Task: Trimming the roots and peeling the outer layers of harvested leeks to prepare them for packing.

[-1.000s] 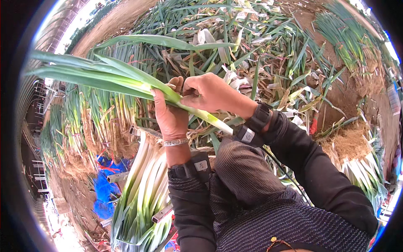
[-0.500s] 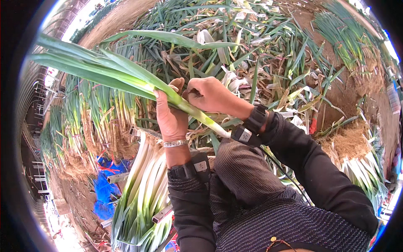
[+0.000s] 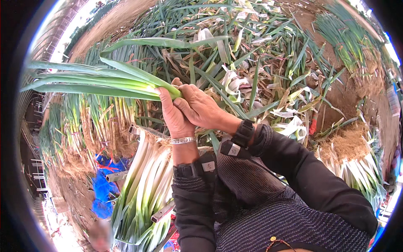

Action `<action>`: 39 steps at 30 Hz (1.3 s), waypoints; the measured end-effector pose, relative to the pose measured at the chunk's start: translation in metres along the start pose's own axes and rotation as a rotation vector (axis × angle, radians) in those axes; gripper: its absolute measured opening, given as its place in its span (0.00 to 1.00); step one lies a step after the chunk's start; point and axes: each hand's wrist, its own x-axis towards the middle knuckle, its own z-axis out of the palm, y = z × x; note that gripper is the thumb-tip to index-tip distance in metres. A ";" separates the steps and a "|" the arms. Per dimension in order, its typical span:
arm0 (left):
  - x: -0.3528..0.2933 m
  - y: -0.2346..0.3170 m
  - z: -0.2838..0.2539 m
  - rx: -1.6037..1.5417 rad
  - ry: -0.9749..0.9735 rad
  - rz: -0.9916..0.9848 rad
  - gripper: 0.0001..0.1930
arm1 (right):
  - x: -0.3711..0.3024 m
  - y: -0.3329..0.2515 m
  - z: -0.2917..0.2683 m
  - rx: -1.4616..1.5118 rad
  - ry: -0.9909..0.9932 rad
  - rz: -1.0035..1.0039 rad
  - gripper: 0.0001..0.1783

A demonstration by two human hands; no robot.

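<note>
My left hand (image 3: 173, 114) is closed around the stalk of a large green onion (image 3: 138, 85), with the thumb along its upper side. The long green leaves fan out to the left, and one bent leaf arches above them. Pressed against the left hand, my right hand (image 3: 202, 106) has its fingers closed about the stalk, its thumb near the left palm. The onion's white lower end is hidden by my hands. Below and left of my hands, a stack of trimmed green onions (image 3: 140, 189) lies on a metal rack (image 3: 163, 212), white ends toward me no further than my left wrist.
A wide heap of cut leaves and peeled skins (image 3: 239, 80) spreads beyond my hands. Bundles of untrimmed green onions (image 3: 113, 122) stand at the left, others (image 3: 352, 50) at the far right. A rooted bundle (image 3: 348, 151) lies right of my knee. Blue plastic (image 3: 103, 189) hangs beside the rack.
My right hand has shifted down and closed in against the left hand. The onion's leaves have swung lower at the left, and its white end is no longer visible.
</note>
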 end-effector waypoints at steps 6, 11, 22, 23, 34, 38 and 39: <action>-0.007 0.004 -0.001 -0.089 -0.070 -0.059 0.32 | 0.010 0.002 -0.002 -0.011 -0.044 0.004 0.24; -0.007 0.002 0.002 -0.111 -0.077 -0.062 0.32 | 0.017 0.016 -0.006 0.168 -0.064 0.007 0.28; -0.012 0.000 0.010 -0.118 -0.094 -0.114 0.30 | 0.025 0.036 -0.017 0.531 -0.155 0.249 0.23; -0.014 0.002 0.009 -0.131 -0.142 -0.097 0.32 | 0.025 0.032 -0.018 0.591 -0.175 0.346 0.20; -0.004 0.014 0.012 -0.153 0.073 0.011 0.28 | -0.003 0.004 -0.052 0.689 -0.325 0.367 0.17; 0.004 0.018 -0.003 -0.054 0.014 0.054 0.40 | -0.014 -0.009 -0.039 0.382 -0.160 0.081 0.12; -0.006 0.015 0.017 0.040 0.118 0.094 0.43 | -0.014 -0.005 -0.043 0.384 -0.187 0.160 0.11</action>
